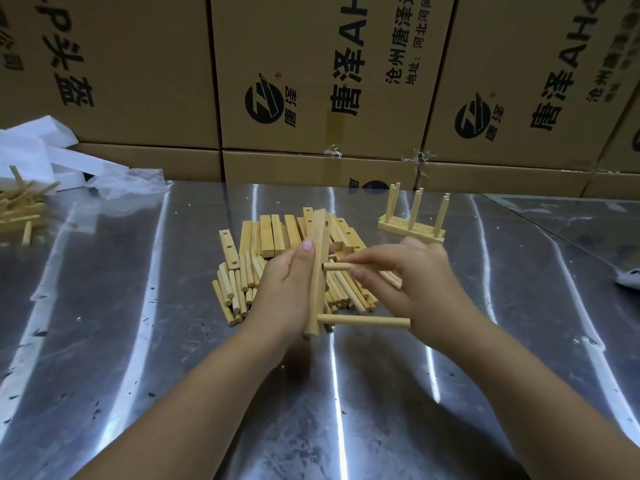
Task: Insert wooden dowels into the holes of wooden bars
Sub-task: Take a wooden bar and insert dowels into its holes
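Note:
My left hand (284, 292) grips a wooden bar (319, 247) held almost upright above the table. One dowel (363, 321) sticks out sideways from the bar's lowest hole. My right hand (412, 275) pinches a second dowel (337, 266) whose tip is at the bar's middle hole. The top hole of the bar is open. Behind the hands lie a pile of loose dowels (239, 289) and a stack of drilled bars (277, 237).
A finished bar with three upright dowels (412, 220) stands at the back right on the shiny metal table (138, 341). More wooden pieces (20, 209) and plastic wrap (128, 188) lie at the far left. Cardboard boxes (311, 81) wall off the back.

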